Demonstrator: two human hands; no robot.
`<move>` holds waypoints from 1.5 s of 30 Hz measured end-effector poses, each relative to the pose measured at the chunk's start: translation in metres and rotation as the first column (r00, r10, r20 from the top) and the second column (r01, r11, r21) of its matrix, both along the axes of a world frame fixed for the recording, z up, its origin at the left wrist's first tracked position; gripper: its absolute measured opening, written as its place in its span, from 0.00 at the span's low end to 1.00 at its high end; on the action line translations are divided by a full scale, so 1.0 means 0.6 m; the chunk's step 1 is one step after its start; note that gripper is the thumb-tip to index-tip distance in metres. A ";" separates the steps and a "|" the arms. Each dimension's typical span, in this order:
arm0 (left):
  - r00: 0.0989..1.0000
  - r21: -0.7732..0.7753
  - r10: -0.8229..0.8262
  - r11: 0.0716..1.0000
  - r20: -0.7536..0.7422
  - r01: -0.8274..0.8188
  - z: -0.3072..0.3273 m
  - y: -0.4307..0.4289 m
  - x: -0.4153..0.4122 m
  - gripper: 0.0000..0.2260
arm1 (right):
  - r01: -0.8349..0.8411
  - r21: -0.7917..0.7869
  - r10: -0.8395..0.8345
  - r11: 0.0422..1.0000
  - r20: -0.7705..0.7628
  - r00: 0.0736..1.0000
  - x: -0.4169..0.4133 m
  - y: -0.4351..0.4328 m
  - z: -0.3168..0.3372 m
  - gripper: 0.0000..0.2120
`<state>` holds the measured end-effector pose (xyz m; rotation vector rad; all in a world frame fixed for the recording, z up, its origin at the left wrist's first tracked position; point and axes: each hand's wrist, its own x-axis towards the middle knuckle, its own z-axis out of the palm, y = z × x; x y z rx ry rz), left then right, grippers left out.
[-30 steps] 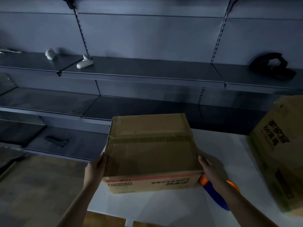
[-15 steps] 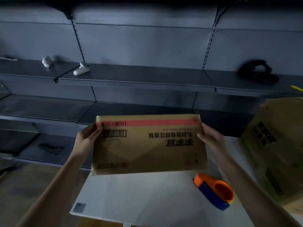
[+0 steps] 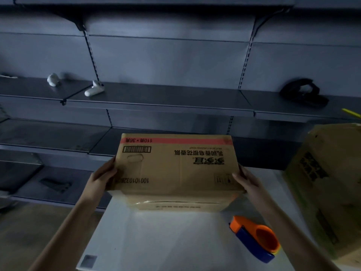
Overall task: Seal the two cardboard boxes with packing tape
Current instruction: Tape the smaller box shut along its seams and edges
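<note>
While it tilts over the white table (image 3: 156, 241), the soap carton (image 3: 175, 169) looks stiff and fairly light, best clamped at its 2 ends, where the left hand (image 3: 103, 177) and right hand (image 3: 249, 182) grip it. Its contents are hidden. An orange tape dispenser (image 3: 256, 237) lies nearby, beside a larger carton (image 3: 322, 182), contents also unseen.

Dim bluish light, soft blur, wide-angle bending at edges

large box (image 3: 330, 184) cropped right, black object (image 3: 304, 92) unclear
</note>
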<state>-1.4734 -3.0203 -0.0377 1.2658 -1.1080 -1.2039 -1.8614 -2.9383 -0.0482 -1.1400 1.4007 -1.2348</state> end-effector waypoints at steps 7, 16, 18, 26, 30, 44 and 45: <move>0.970 -0.165 -0.056 0.981 0.236 0.097 -0.056 0.030 -0.012 0.19 | -0.083 0.014 0.084 0.996 -0.118 0.989 -0.001 0.000 -0.048 0.35; 0.802 0.000 -0.022 1.000 0.597 0.027 -0.100 -0.045 -0.028 0.10 | 0.084 0.026 -0.072 0.996 -0.307 0.949 0.012 -0.054 -0.062 0.22; 0.768 0.049 -0.052 0.998 0.638 0.027 -0.111 -0.056 -0.023 0.13 | 0.094 0.066 -0.057 0.993 -0.431 0.901 0.009 -0.069 -0.070 0.19; 0.873 -0.064 0.172 0.985 0.456 -0.160 -0.059 -0.054 -0.043 0.13 | 0.298 0.012 -0.288 0.955 -0.222 0.932 0.015 -0.093 -0.056 0.22; 0.932 -0.138 0.228 0.971 0.283 -0.195 -0.025 -0.060 -0.033 0.10 | 0.171 -0.109 -0.178 0.979 -0.057 0.982 0.013 -0.097 -0.031 0.25; 0.885 0.080 -0.063 0.996 0.461 0.030 -0.118 -0.054 -0.031 0.10 | 0.115 0.218 -0.100 0.969 -0.077 0.992 0.021 -0.069 -0.091 0.24; 0.872 0.077 -0.056 0.997 0.486 0.021 -0.125 -0.059 -0.030 0.11 | 0.119 0.229 -0.103 0.966 -0.077 0.992 0.021 -0.067 -0.093 0.24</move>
